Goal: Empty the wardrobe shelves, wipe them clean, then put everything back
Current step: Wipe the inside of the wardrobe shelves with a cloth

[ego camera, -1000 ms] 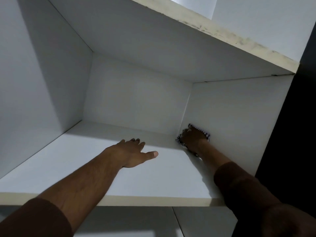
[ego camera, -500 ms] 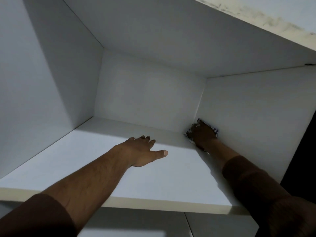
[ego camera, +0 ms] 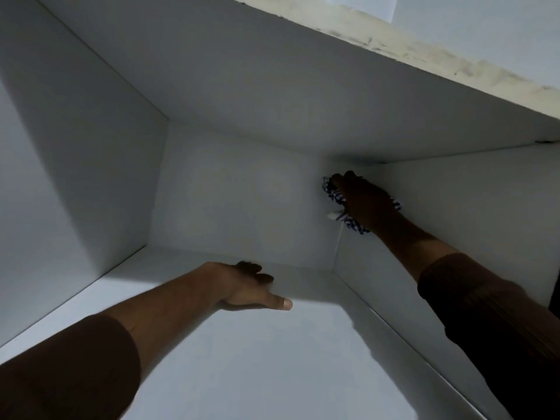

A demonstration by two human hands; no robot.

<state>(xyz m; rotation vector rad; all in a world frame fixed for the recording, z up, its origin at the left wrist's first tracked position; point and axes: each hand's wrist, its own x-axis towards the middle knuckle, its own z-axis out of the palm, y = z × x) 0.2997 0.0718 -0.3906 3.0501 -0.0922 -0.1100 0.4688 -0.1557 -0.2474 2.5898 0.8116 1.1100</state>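
The cloth [ego camera: 337, 197], white with a blue pattern, lay pressed against the right side wall [ego camera: 454, 207] of the wardrobe compartment, high in the rear corner where that wall met the back panel [ego camera: 242, 201] and just under the shelf above [ego camera: 272, 86]. Its visible part ran as a bunched strip along the edge of the hand, its long axis slanting from upper left down to lower right, with a pale corner poking out toward the back panel at its lower left. A small piece of it also showed on the far side of the hand.

The right hand [ego camera: 365, 200] covered most of the cloth, palm against it and fingers reaching up toward the corner; whether the fingers lay flat or curled into the fabric could not be told in the dim light. The left hand [ego camera: 245, 287] rested palm down on the shelf [ego camera: 272, 359], fingers relaxed and the thumb stretched out to the right, holding nothing. Both arms wore dark brown sleeves [ego camera: 69, 368].

The shelf was a smooth white board, brightly lit toward the front and shadowed at the back. The left wall [ego camera: 75, 177] and the back panel were plain white as well. The front edge of the shelf above [ego camera: 439, 59] was cream-coloured and marked with dark scuffs.
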